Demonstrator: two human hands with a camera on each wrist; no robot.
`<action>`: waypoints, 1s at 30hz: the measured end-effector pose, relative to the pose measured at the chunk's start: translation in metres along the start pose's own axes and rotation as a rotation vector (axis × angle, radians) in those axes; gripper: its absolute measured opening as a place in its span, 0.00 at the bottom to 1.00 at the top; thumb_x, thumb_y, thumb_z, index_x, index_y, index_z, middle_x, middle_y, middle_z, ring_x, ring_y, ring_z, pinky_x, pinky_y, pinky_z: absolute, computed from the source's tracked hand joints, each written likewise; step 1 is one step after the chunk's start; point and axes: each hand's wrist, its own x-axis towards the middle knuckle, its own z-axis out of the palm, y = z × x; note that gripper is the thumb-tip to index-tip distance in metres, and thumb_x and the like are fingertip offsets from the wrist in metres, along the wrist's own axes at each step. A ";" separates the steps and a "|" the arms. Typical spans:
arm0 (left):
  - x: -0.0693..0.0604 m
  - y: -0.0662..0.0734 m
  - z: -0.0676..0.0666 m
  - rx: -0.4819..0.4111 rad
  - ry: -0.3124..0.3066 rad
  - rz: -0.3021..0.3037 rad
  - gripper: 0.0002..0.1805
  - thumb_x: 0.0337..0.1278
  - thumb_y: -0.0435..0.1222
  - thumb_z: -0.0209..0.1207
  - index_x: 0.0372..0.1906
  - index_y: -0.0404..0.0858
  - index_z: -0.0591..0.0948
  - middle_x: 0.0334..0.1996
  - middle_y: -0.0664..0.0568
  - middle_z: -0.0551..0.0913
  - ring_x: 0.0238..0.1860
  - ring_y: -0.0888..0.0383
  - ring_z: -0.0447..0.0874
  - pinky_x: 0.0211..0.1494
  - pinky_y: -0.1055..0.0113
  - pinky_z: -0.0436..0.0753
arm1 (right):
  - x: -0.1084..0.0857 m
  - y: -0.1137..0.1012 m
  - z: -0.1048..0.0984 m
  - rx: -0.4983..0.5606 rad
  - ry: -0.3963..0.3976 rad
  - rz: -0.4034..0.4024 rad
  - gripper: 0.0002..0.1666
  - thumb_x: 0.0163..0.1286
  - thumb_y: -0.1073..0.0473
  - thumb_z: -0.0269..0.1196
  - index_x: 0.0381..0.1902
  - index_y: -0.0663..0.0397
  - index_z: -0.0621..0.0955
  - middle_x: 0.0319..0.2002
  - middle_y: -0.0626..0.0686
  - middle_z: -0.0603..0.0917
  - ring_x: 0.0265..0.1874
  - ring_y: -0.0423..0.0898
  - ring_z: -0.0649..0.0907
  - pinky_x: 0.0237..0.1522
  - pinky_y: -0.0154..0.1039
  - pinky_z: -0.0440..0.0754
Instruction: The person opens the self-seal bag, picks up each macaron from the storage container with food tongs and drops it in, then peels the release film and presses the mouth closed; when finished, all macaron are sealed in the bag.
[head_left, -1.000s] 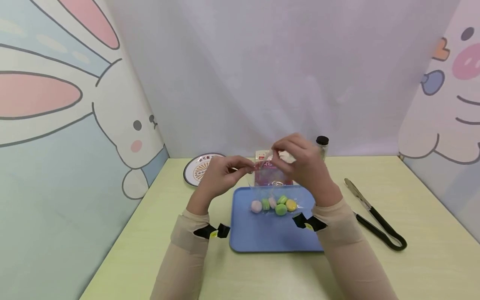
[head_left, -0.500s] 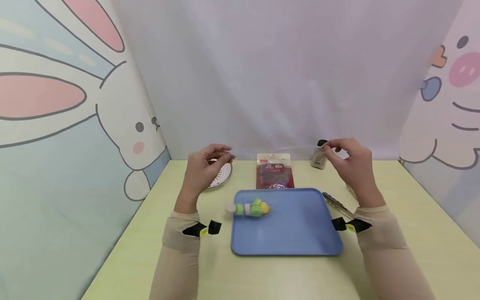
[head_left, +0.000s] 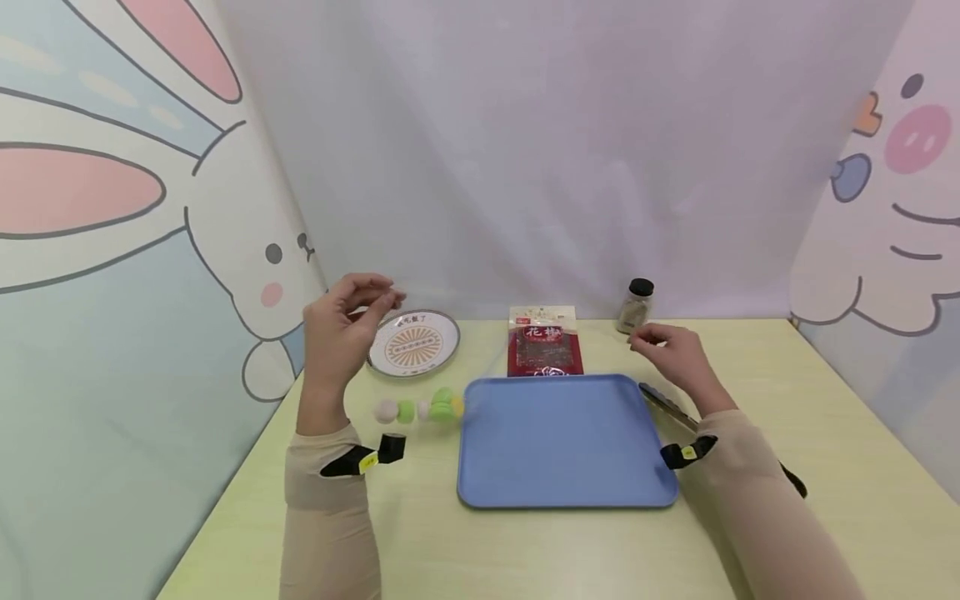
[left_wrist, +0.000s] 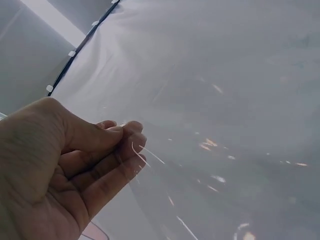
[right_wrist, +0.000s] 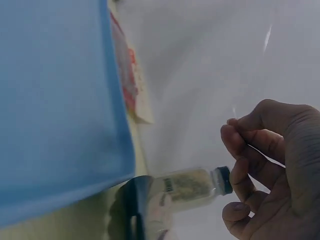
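Observation:
A clear plastic bag (left_wrist: 215, 165) is stretched out in the left wrist view, showing as glints and creases. My left hand (head_left: 341, 329) pinches its edge between thumb and fingers above the table's left part. Several small macarons (head_left: 406, 411), pale pink, green and yellow, lie in a row low in the bag, left of the blue tray (head_left: 566, 442). My right hand (head_left: 671, 354) is raised behind the tray's right corner, thumb and forefinger pressed together. Thin glints by those fingertips in the right wrist view suggest the bag's other edge; most of the film is too transparent to see.
A patterned plate (head_left: 414, 343) stands at the back left. A red spice packet (head_left: 544, 343) lies behind the tray, and a black-capped glass jar (head_left: 636, 307) is at the back right. Tongs (head_left: 667, 406) lie partly under the right arm. A white curtain closes the back.
My hands have spread from close together to wide apart. The macarons shifted left from over the tray to beside it. Over the last half second my right hand came down a little.

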 end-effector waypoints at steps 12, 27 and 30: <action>0.001 0.000 -0.011 0.032 0.023 -0.015 0.09 0.63 0.28 0.65 0.47 0.36 0.85 0.35 0.47 0.90 0.38 0.62 0.89 0.42 0.74 0.85 | 0.002 0.008 0.018 -0.043 -0.472 -0.020 0.06 0.67 0.55 0.70 0.32 0.49 0.88 0.28 0.46 0.85 0.27 0.44 0.78 0.31 0.39 0.76; -0.002 0.012 0.031 -0.128 -0.103 0.027 0.12 0.64 0.28 0.65 0.50 0.40 0.83 0.36 0.50 0.90 0.38 0.56 0.90 0.39 0.67 0.87 | -0.001 -0.011 0.019 0.093 -0.428 -0.302 0.17 0.72 0.65 0.61 0.58 0.57 0.80 0.56 0.55 0.81 0.54 0.58 0.78 0.50 0.55 0.79; -0.003 0.015 0.040 -0.164 -0.099 0.043 0.12 0.63 0.27 0.65 0.50 0.38 0.83 0.36 0.49 0.90 0.37 0.54 0.90 0.39 0.67 0.87 | -0.005 -0.037 0.014 0.314 -0.519 -0.266 0.29 0.71 0.63 0.64 0.69 0.55 0.71 0.67 0.57 0.73 0.66 0.63 0.71 0.61 0.65 0.73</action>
